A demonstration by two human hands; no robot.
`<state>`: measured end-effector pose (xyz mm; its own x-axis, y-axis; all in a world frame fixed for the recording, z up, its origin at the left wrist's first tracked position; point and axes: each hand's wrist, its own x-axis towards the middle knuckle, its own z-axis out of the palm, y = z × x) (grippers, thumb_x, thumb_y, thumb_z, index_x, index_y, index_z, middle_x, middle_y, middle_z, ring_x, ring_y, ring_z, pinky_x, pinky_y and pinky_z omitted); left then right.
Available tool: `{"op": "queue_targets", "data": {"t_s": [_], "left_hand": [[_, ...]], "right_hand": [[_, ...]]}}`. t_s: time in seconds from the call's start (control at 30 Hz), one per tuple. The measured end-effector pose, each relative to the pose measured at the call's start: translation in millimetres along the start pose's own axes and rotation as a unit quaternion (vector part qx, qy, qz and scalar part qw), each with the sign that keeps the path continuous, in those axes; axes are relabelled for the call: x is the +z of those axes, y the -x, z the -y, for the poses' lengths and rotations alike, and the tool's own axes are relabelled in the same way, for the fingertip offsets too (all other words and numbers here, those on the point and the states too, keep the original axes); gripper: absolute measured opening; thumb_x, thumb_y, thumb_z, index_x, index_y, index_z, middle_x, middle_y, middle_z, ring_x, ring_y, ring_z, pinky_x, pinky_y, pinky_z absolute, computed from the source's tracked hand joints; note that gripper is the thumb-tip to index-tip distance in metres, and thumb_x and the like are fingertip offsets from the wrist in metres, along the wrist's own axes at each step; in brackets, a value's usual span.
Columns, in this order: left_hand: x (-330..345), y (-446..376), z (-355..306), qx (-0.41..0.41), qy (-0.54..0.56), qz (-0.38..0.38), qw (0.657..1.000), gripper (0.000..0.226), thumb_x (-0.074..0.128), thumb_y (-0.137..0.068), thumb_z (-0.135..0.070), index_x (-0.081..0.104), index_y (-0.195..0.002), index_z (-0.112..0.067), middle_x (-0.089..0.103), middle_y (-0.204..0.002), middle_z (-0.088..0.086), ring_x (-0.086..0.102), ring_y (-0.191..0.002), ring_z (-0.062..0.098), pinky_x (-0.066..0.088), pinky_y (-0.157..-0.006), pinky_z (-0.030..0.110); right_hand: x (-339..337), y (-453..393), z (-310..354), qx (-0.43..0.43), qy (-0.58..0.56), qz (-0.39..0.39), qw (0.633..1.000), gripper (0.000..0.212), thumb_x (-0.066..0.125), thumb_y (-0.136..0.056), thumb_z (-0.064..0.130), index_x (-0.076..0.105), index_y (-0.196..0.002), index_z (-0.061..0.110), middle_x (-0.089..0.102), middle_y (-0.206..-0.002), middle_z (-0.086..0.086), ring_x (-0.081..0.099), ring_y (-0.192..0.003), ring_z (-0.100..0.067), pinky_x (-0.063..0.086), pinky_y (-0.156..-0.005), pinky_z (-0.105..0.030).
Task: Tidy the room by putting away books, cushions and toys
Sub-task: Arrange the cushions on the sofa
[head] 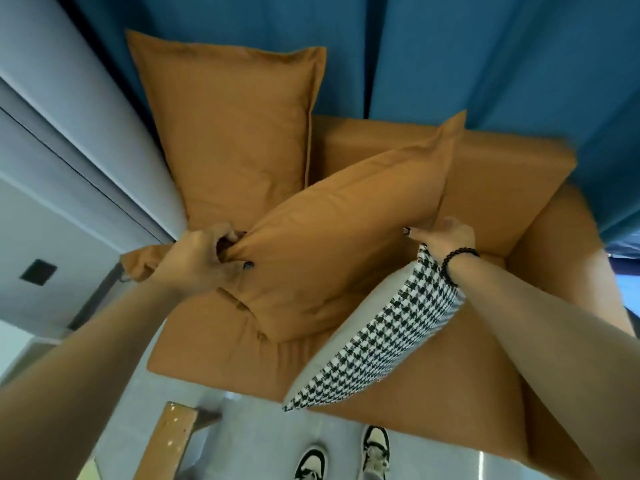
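Note:
An orange cushion (332, 230) is held tilted above the orange armchair (519, 188). My left hand (201, 261) is shut on its lower left corner, pinching the fabric. My right hand (446, 233) grips its right edge, with a dark bead bracelet on the wrist. A second orange cushion (235, 133) stands upright against the chair's back left. A black-and-white houndstooth cushion (384, 341) with a grey face leans on the seat under my right forearm.
A blue curtain (485, 57) hangs behind the armchair. A grey wall and door frame (69, 140) run along the left. A wooden table edge (169, 441) sits at the bottom left, and my two shoes (346, 455) stand on the grey floor.

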<state>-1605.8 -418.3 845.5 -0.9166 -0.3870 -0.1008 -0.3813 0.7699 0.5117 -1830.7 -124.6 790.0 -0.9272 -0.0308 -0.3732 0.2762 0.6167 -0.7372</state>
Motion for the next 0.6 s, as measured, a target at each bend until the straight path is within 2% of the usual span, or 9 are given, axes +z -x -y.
{"op": "queue_targets", "data": {"t_s": [0.1,0.17,0.23,0.27,0.33,0.43,0.5,0.53,0.6], "left_hand": [[-4.0,4.6,-1.7,-0.064,0.049,-0.002,0.997,0.032,0.084,-0.069,-0.006,0.058,-0.082,-0.018,0.060,-0.091,-0.031,0.062,-0.085,0.006,0.051,-0.066,0.021],[-3.6,10.7,-0.5,-0.100,0.043,-0.006,0.994,0.033,0.085,-0.066,-0.005,0.060,-0.084,-0.018,0.062,-0.082,-0.038,0.059,-0.087,-0.004,0.046,-0.068,0.013],[-1.6,19.4,-0.2,-0.132,0.041,-0.009,0.990,0.038,0.087,-0.064,-0.003,0.060,-0.083,-0.022,0.063,-0.080,-0.030,0.059,-0.086,-0.002,0.041,-0.066,0.010],[-1.9,20.2,-2.9,-0.145,0.052,-0.012,0.988,0.042,0.087,-0.061,-0.003,0.060,-0.086,-0.023,0.064,-0.087,-0.025,0.062,-0.089,0.006,0.043,-0.068,0.014],[-2.3,5.2,-17.9,-0.140,0.062,0.009,0.988,0.058,0.088,-0.060,-0.013,0.056,-0.107,-0.025,0.061,-0.107,-0.011,0.061,-0.103,0.018,0.047,-0.078,0.025],[0.2,-30.6,-69.7,0.006,0.029,0.028,0.999,0.083,0.081,-0.071,-0.045,0.037,-0.138,-0.028,0.043,-0.133,-0.003,0.045,-0.122,0.015,0.043,-0.097,0.036],[10.8,-54.0,-125.5,0.133,-0.075,-0.012,0.988,0.083,0.074,-0.081,-0.029,0.025,-0.148,-0.026,0.031,-0.147,-0.001,0.032,-0.134,0.014,0.035,-0.106,0.039],[18.0,-65.0,-151.1,0.202,-0.149,-0.042,0.967,0.084,0.070,-0.082,-0.017,0.022,-0.150,-0.023,0.025,-0.153,0.001,0.022,-0.143,0.019,0.028,-0.112,0.045],[38.1,-84.9,-193.2,0.301,-0.336,-0.018,0.892,0.085,0.064,-0.083,-0.015,0.016,-0.153,-0.020,0.013,-0.160,0.008,-0.001,-0.150,0.027,0.004,-0.116,0.058]], "right_hand": [[-19.0,-28.2,-4.5,-0.005,0.068,0.025,0.997,0.098,0.084,-0.070,0.040,0.034,-0.148,0.009,0.045,-0.146,-0.014,0.045,-0.132,-0.032,0.042,-0.106,-0.040],[-27.6,-43.8,-2.9,-0.021,0.099,0.067,0.993,0.099,0.084,-0.071,0.040,0.032,-0.149,0.011,0.044,-0.147,-0.013,0.044,-0.132,-0.031,0.042,-0.106,-0.036],[-25.5,-52.0,-1.9,-0.038,0.098,0.131,0.986,0.086,0.082,-0.075,0.035,0.040,-0.146,0.011,0.047,-0.145,-0.009,0.049,-0.128,-0.025,0.041,-0.102,-0.030],[-22.1,-53.9,-1.9,-0.055,0.100,0.162,0.980,0.072,0.079,-0.078,0.031,0.049,-0.140,0.011,0.053,-0.141,-0.008,0.054,-0.120,-0.021,0.042,-0.099,-0.027],[-12.9,-54.6,-1.5,-0.076,0.100,0.179,0.976,0.042,0.074,-0.084,0.027,0.065,-0.121,0.009,0.066,-0.123,-0.007,0.060,-0.094,-0.013,0.047,-0.082,-0.019],[-2.6,-49.8,-2.7,-0.099,0.076,0.164,0.979,0.026,0.072,-0.087,0.025,0.072,-0.105,0.008,0.070,-0.097,-0.002,0.057,-0.073,-0.005,0.040,-0.060,-0.011],[2.9,-42.5,3.3,-0.113,0.069,0.163,0.978,0.021,0.071,-0.087,0.025,0.074,-0.093,0.005,0.068,-0.082,-0.003,0.057,-0.067,-0.008,0.039,-0.056,-0.010],[6.2,-38.3,6.6,-0.125,0.075,0.164,0.976,0.025,0.071,-0.088,0.025,0.072,-0.080,0.001,0.064,-0.069,-0.004,0.054,-0.061,-0.012,0.036,-0.051,-0.011],[13.8,-26.6,13.5,-0.157,0.108,0.168,0.967,0.047,0.069,-0.089,0.025,0.053,-0.052,0.001,0.048,-0.041,0.004,0.042,-0.049,-0.015,0.031,-0.052,-0.013]]}}
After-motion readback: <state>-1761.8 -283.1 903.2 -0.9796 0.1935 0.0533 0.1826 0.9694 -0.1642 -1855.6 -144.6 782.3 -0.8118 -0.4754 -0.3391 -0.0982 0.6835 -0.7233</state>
